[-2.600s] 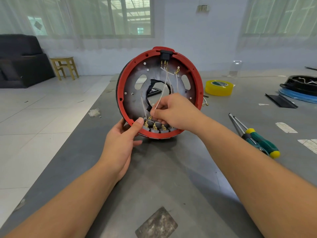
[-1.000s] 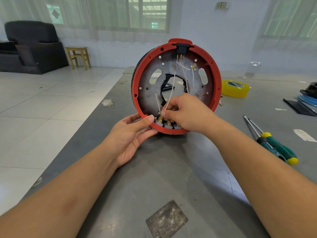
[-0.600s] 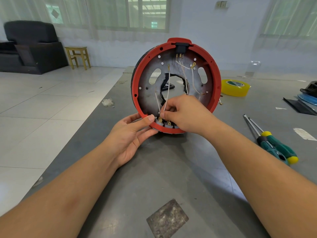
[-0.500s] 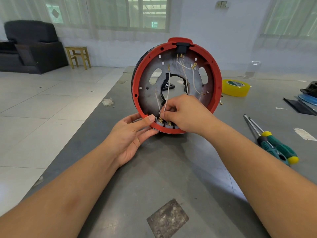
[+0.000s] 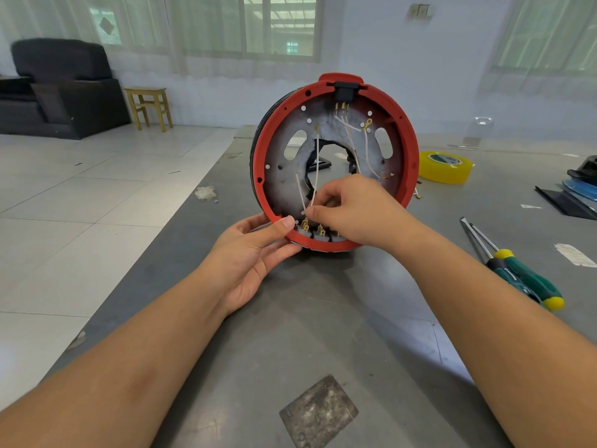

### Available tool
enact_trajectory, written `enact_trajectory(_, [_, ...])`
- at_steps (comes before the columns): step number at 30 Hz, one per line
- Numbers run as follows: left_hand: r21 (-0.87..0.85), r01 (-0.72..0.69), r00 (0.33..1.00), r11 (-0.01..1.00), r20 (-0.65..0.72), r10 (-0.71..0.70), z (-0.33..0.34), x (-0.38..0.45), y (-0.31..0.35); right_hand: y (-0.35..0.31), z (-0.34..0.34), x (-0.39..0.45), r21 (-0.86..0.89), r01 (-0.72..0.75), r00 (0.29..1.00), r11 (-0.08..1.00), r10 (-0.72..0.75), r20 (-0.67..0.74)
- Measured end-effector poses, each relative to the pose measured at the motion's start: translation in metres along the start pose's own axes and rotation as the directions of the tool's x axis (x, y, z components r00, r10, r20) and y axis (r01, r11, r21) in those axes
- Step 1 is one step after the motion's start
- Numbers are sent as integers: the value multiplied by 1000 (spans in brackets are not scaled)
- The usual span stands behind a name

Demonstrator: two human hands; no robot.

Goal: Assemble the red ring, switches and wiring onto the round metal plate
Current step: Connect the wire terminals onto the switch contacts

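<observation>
The round metal plate (image 5: 290,185) stands on edge on the grey table, framed by the red ring (image 5: 409,150). A black socket (image 5: 345,91) sits at the ring's top with white wires hanging from it. Grey switches (image 5: 315,233) with brass terminals line the ring's bottom. My left hand (image 5: 252,257) holds the ring's lower left rim, thumb on the front edge. My right hand (image 5: 350,208) pinches a white wire (image 5: 316,169) just above the leftmost switch terminals; the wire's free upper end carries a brass lug.
Two green-handled screwdrivers (image 5: 520,276) lie to the right. A yellow tape roll (image 5: 445,166) sits behind the ring on the right. Dark and blue parts (image 5: 578,192) lie at the far right edge. The table's left edge (image 5: 181,218) drops to a tiled floor.
The wire in my right hand has swung from leaning right to standing nearly upright. My fingers have shifted slightly along it near the switches. My left hand has kept its hold.
</observation>
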State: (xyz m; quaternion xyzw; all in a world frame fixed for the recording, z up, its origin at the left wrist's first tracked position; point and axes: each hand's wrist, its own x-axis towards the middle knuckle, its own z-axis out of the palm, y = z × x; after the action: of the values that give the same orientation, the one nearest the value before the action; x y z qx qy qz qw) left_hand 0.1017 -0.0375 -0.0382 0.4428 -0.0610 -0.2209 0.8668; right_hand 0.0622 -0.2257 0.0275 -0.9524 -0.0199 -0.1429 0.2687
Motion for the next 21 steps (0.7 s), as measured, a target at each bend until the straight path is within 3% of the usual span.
enact_trajectory(7, [-7,-3,1000,1000,-2,3,-1,2,0,-3,9,-2,-91,65,998,994,-66,-6])
enact_trajectory(12, [-30,-7,1000,1000,1,7,-1,3,1,-1,7,-5,-40,75,994,996,-78,-72])
enact_trajectory(15, [-59,-32,999,998,-17,31,1,3,2,6,9,-14,-146,214,945,966,-243,-217])
enact_trajectory(18, [-68,-60,996,996,-65,56,2,3,2,19,15,-26,-243,349,806,905,-422,-415])
enact_trajectory(19, [-66,-67,995,996,-84,61,2,3,2,24,17,-30,-246,339,773,908,-418,-478])
enact_trajectory(21, [-65,-81,991,995,-114,74,1,3,2,33,25,-33,-116,210,759,971,-236,-607])
